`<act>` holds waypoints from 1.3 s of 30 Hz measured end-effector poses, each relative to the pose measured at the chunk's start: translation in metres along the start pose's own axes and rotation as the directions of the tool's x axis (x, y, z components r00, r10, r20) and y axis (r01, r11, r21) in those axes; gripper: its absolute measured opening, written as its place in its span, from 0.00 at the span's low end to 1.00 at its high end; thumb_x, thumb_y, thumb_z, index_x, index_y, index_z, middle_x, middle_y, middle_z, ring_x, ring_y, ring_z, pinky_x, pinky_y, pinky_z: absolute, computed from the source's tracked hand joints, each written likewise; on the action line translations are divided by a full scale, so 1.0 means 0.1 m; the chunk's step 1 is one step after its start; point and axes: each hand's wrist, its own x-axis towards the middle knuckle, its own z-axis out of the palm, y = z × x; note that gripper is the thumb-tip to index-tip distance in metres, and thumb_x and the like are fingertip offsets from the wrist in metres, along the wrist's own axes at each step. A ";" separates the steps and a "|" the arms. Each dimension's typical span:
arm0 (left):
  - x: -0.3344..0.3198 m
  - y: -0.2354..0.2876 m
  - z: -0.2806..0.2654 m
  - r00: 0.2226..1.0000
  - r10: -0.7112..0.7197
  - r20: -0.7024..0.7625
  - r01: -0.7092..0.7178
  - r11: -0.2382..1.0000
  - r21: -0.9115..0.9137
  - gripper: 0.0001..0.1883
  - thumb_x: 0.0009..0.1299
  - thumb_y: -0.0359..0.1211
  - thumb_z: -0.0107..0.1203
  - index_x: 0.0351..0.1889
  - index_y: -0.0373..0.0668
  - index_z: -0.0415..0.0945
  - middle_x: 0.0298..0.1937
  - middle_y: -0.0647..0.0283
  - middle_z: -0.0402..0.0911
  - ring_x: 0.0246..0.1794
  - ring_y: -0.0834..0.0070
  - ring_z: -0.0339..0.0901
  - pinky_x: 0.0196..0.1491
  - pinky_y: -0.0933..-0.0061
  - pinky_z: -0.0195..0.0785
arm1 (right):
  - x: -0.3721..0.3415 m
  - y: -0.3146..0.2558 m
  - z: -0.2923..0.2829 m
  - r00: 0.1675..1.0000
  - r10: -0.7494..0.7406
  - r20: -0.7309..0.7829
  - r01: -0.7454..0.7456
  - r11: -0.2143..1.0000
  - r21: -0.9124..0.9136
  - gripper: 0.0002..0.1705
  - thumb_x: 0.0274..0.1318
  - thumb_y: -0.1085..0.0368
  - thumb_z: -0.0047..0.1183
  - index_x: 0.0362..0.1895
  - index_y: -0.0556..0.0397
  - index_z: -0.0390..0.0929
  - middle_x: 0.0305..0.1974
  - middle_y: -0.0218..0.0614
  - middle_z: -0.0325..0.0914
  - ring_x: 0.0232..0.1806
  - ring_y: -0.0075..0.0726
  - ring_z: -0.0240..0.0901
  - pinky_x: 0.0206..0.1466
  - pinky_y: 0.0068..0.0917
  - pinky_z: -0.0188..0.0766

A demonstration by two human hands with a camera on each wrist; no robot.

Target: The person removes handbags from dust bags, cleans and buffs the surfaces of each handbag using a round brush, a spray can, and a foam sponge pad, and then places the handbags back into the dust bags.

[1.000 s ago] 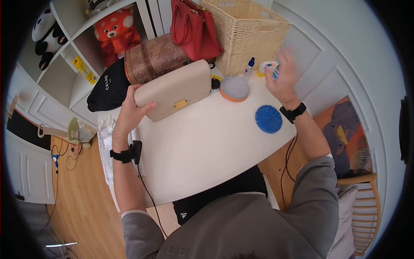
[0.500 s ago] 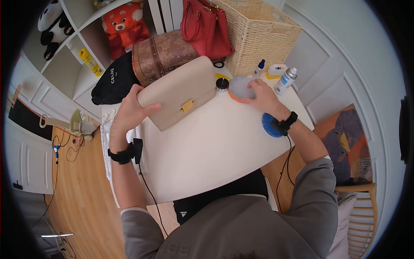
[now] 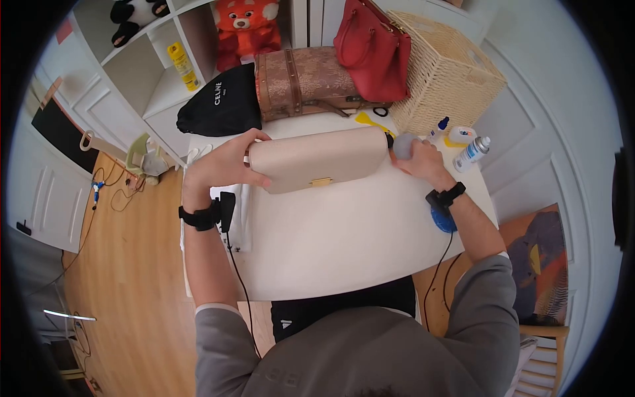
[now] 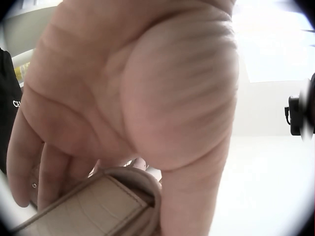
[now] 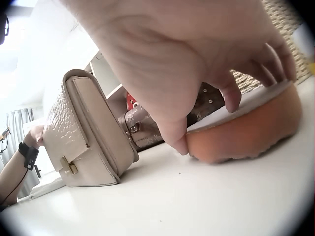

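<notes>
A beige handbag point(image 3: 317, 159) with a gold clasp stands on the white table point(image 3: 331, 245). My left hand point(image 3: 228, 162) grips its left end, thumb in front and fingers behind; the left wrist view shows the bag's side point(image 4: 98, 206) between thumb and fingers. At the bag's other end, my right hand point(image 3: 423, 162) holds a round grey-topped orange pad point(image 3: 402, 147). In the right wrist view the thumb and fingers lie around the rim of the pad point(image 5: 246, 132), which is on or just above the tabletop, apart from the bag.
Behind stand a black cloth pouch point(image 3: 225, 102), a brown patterned case point(image 3: 311, 76), a red handbag point(image 3: 377, 53) and a wicker basket point(image 3: 450, 79). To the right are a spray can point(image 3: 471, 155), a small blue-capped bottle point(image 3: 438, 128) and a blue disc point(image 3: 443, 220), partly covered.
My right hand has come down from beside the spray can to the orange pad and taken hold of it. The beige bag has turned in my left hand, and the head view has shifted.
</notes>
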 end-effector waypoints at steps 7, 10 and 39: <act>0.06 0.01 0.03 1.000 -0.009 -0.001 0.009 0.992 0.126 0.39 0.52 0.45 0.83 0.56 0.34 0.78 0.47 0.55 0.85 0.51 0.64 0.83 0.56 0.65 0.75 | -0.42 0.08 -0.35 0.973 -0.036 -0.229 0.043 0.999 0.026 0.44 0.42 0.46 0.70 0.62 0.57 0.77 0.55 0.59 0.80 0.55 0.64 0.81 0.58 0.48 0.79; 0.06 0.06 0.03 1.000 -0.006 -0.007 0.007 0.982 0.187 0.39 0.50 0.47 0.81 0.54 0.32 0.79 0.46 0.51 0.87 0.51 0.58 0.85 0.55 0.64 0.76 | -0.53 0.13 -0.53 0.891 -0.153 -0.428 0.219 0.970 0.109 0.42 0.44 0.44 0.70 0.64 0.48 0.78 0.57 0.58 0.79 0.60 0.64 0.78 0.62 0.51 0.76; 0.02 0.02 0.13 0.987 0.134 -0.084 -0.110 0.964 0.243 0.38 0.50 0.44 0.77 0.54 0.28 0.80 0.46 0.44 0.87 0.48 0.51 0.86 0.54 0.62 0.78 | 0.45 -0.40 -0.22 0.725 -0.364 -0.584 0.589 0.768 0.252 0.21 0.58 0.67 0.66 0.56 0.54 0.80 0.48 0.50 0.84 0.48 0.55 0.83 0.54 0.43 0.79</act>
